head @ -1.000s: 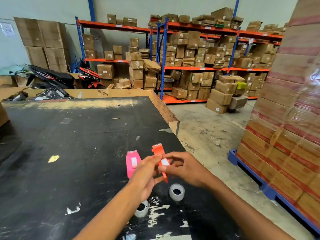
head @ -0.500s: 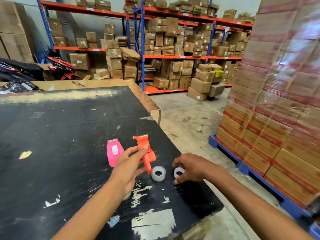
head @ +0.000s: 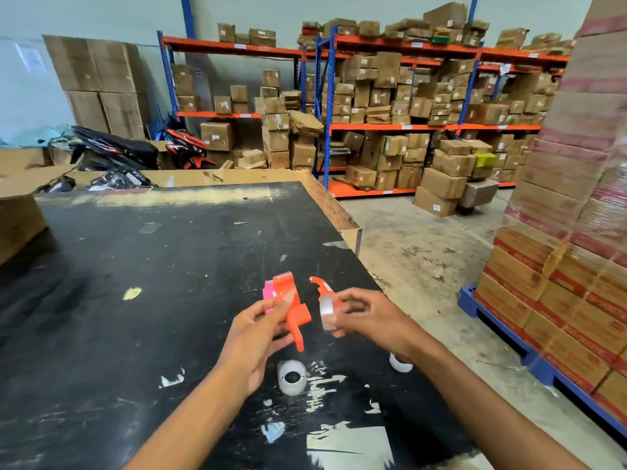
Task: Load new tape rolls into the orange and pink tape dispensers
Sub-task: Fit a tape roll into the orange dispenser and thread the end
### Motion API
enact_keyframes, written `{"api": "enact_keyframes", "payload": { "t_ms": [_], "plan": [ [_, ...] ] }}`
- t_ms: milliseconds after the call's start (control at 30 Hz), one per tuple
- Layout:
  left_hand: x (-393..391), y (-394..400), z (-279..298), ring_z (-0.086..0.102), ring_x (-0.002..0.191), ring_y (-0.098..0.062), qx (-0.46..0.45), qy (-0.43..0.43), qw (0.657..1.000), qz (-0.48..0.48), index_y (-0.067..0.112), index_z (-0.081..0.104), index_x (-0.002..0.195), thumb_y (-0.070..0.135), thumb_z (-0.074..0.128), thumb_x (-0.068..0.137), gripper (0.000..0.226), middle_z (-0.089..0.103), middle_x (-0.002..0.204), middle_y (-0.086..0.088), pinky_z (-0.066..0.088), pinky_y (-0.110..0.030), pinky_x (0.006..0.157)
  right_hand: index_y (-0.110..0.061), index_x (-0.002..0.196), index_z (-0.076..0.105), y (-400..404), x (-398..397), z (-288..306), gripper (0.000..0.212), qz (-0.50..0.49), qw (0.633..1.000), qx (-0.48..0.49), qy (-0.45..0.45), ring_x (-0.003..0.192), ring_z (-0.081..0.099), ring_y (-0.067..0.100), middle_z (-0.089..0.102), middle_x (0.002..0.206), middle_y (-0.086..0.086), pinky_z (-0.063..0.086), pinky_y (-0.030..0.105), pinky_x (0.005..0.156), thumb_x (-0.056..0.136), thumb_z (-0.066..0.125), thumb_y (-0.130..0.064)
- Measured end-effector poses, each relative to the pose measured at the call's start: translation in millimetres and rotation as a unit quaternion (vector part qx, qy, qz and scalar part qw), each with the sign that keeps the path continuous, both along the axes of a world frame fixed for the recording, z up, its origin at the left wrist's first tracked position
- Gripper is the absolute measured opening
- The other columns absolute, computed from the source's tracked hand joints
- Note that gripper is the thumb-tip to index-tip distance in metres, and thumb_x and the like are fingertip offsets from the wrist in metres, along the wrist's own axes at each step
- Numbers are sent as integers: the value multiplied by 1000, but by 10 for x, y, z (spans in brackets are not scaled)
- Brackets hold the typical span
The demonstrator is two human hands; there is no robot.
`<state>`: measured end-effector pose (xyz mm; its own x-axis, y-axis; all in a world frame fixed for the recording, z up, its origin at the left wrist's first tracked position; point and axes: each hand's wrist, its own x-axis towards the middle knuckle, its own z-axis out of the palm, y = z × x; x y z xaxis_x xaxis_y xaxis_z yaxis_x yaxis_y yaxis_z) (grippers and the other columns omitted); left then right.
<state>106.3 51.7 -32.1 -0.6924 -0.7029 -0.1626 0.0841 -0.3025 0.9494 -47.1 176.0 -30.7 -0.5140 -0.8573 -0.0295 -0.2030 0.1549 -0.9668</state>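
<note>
My left hand [head: 252, 337] grips the main body of the orange tape dispenser [head: 291, 307] above the black table [head: 135, 266]. My right hand [head: 368, 317] holds a clear tape roll [head: 326, 312] against a separate orange dispenser piece [head: 320, 286]. The pink tape dispenser [head: 268, 293] lies on the table just behind the orange body, mostly hidden by it. A clear tape roll [head: 291, 376] lies flat on the table below my left hand. Another tape roll [head: 400, 364] peeks out from under my right wrist.
The table's right edge [head: 353, 228] drops to a concrete floor. A wrapped pallet of red-brown cartons [head: 559, 266] stands on a blue pallet at the right. Shelving full of boxes [head: 390, 113] fills the back; a motorbike [head: 118, 150] is parked behind the table.
My right hand has picked a tape roll off the table and lifted it to an orange piece beside the dispenser. The orange dispenser now shows as two parts. The camera swung back left.
</note>
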Motion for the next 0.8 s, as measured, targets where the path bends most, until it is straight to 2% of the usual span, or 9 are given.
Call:
{"api": "enact_keyframes", "payload": {
  "t_ms": [67,133,233,333,400,500,600,700,800],
  "plan": [
    [41,-27,19,67,91,-28,-8,-1,1000,-4,3,66,109,26,65,87,32,73,96,-16,54,-43,90,-3,110,65,-29,87,109,31,47,995,-52,-66,85,71,24,67,99,20,59,33,80,80,72,-4],
    [71,-33,50,69,90,-28,-27,-1,1000,-15,7,68,108,30,67,84,33,76,97,-15,55,-40,86,0,114,63,-58,179,186,32,84,993,-62,-63,89,70,28,67,110,27,59,34,82,82,69,-1],
    [101,-25,78,74,89,-30,-53,8,998,-24,11,68,106,37,72,73,43,78,95,-14,57,-42,87,1,117,63,-106,237,221,36,115,990,-65,-54,92,69,29,66,114,27,59,32,80,82,70,-2],
    [94,-22,61,74,76,-20,-46,23,998,-19,10,68,107,40,71,73,45,78,88,-11,58,-36,77,0,117,63,-180,260,205,42,125,988,-75,-59,93,70,28,67,113,26,59,30,78,77,72,-10],
    [91,-24,42,73,70,-17,-28,34,999,-19,7,67,108,38,66,81,41,77,85,-11,56,-29,68,-2,117,63,-235,280,195,43,116,989,-80,-51,88,71,25,69,110,24,59,29,74,76,73,-13],
    [88,-76,7,72,82,-26,-9,42,999,-9,7,68,108,41,66,78,45,75,95,-20,55,-30,68,-8,113,67,-298,257,253,35,109,990,-81,-42,76,71,20,73,93,13,60,27,67,82,71,-25],
    [93,-156,1,64,85,-28,9,60,998,6,7,68,107,42,68,71,50,70,95,-24,55,-28,64,-11,92,73,-420,58,232,35,16,995,-80,-54,60,65,18,70,76,11,54,24,53,82,61,-42],
    [98,-231,15,63,77,-22,19,73,997,4,7,69,107,39,68,70,49,70,91,-16,55,-25,58,-11,76,73,-610,-266,-13,25,-98,993,-41,42,52,55,16,65,65,15,43,22,50,86,65,-33],
    [93,-292,0,59,82,-24,26,68,997,4,6,68,110,38,67,73,49,67,96,-17,56,-26,59,-21,85,77,-772,-514,-263,17,-127,955,99,248,57,55,5,63,55,-9,41,23,54,87,62,-31]
  ]
}}
